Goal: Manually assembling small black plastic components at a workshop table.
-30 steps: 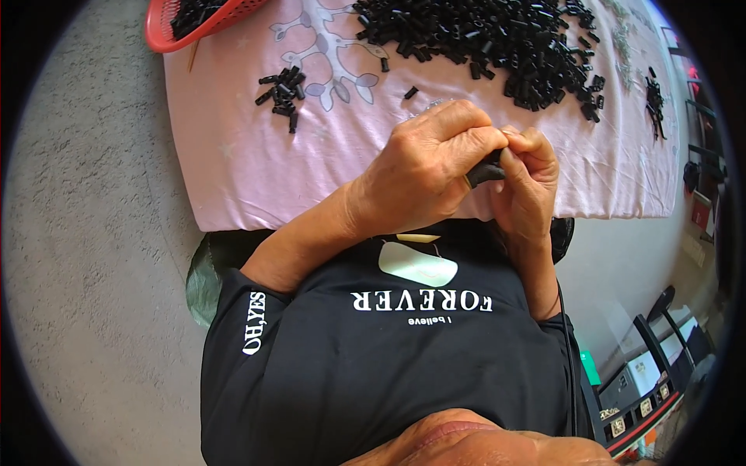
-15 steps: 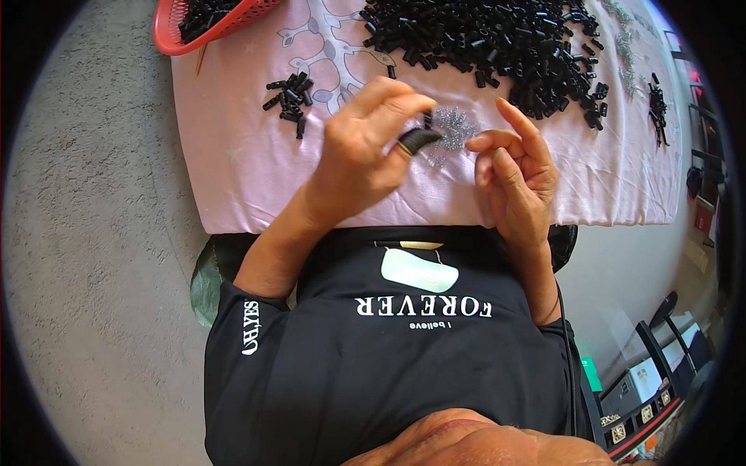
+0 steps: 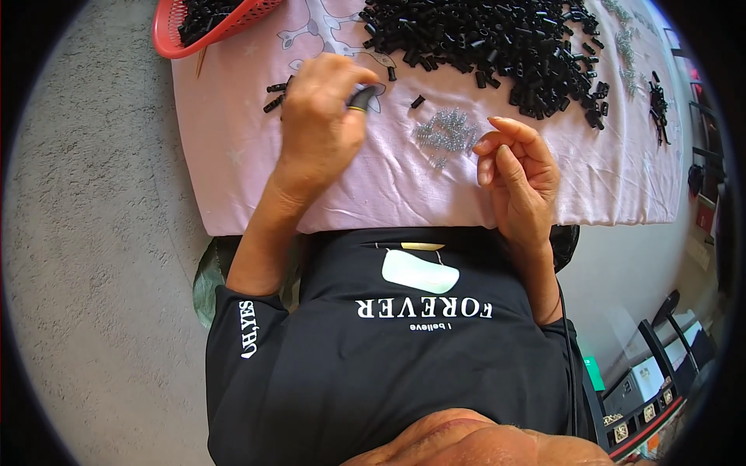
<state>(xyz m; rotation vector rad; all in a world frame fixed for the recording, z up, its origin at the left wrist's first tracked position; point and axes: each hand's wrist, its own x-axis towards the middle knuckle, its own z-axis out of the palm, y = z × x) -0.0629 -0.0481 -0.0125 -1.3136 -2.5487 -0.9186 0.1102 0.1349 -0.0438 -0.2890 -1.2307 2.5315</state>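
Note:
My left hand [image 3: 322, 120] hovers over a small group of black tubular pieces [image 3: 273, 101], covering most of them. Its thumb wears a dark pointed thumb cover [image 3: 362, 98] with a yellowish edge and stands apart from the forefinger; nothing shows between them. My right hand [image 3: 522, 167] stays beside a little heap of small silvery metal parts [image 3: 447, 133]. Its fingers are curled and the thumb is pressed against them; whatever they pinch is too small to make out. One loose black tubular piece [image 3: 417, 102] lies just beyond the silvery heap, and another black piece [image 3: 392, 74] sits farther off.
A large mound of black tubular pieces [image 3: 497, 46] covers the far part of the pink patterned cloth [image 3: 241, 179]. At the far left stands a red plastic basket [image 3: 229, 33] with more black pieces. More silvery parts [image 3: 625, 50] and dark slim pieces [image 3: 659, 109] lie at the right.
My left hand has swung left, from the silvery heap to the small black group. A black piece now lies uncovered near the heap. My right forefinger has bent inward.

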